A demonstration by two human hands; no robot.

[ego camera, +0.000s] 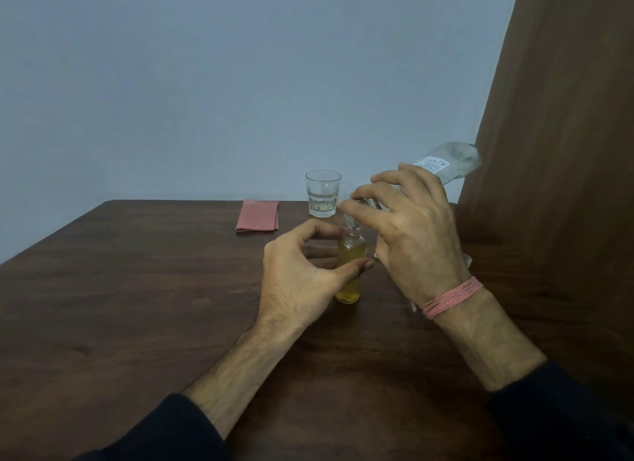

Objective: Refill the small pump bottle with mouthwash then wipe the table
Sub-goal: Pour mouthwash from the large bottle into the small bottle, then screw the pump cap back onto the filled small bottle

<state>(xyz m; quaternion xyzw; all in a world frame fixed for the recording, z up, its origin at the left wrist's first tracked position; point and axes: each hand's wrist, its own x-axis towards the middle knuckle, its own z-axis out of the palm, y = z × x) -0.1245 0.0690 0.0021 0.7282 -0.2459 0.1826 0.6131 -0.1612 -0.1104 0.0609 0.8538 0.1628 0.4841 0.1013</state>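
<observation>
Pouring: right hand (pixel 408 227) tilts mouthwash bottle (pixel 442 165) over small bottle (pixel 350 254).

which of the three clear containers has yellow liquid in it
The small bottle held upright by the left hand; the drinking glass and the tilted large bottle look clear.
</observation>
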